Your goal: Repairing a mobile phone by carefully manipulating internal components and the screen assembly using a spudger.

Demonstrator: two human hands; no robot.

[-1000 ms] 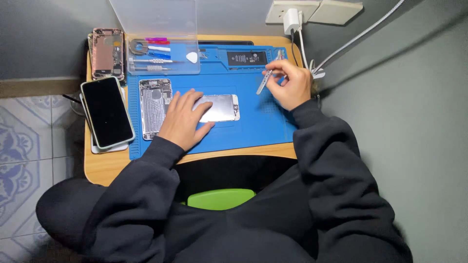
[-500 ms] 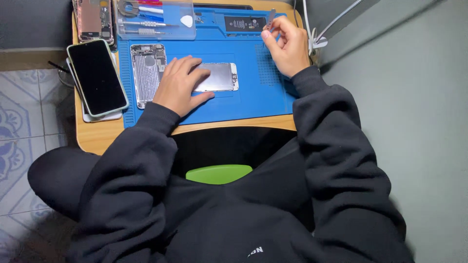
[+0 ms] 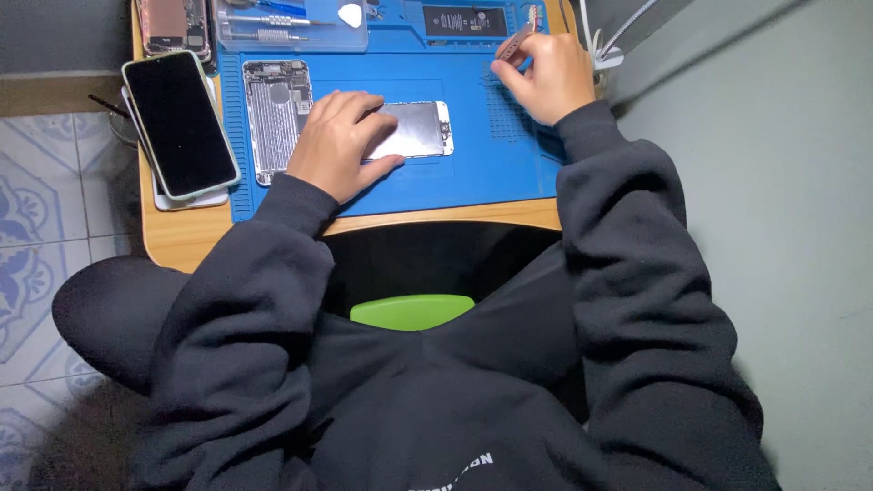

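Observation:
My left hand lies flat on a phone screen panel that rests on the blue work mat, pinning its left end. My right hand is closed around a thin metal tool, likely tweezers, at the mat's upper right. An opened silver phone body lies just left of my left hand. A black battery sits at the mat's top edge.
A black-screened phone lies tilted on the wooden table at left. Another opened phone and a clear tray of tools sit along the top. White cables run at the right edge. Tiled floor is at left.
The view has shifted so the table sits higher in the frame. My right hand with the tool moved slightly left and inward over the mat. My left hand stayed on the screen panel.

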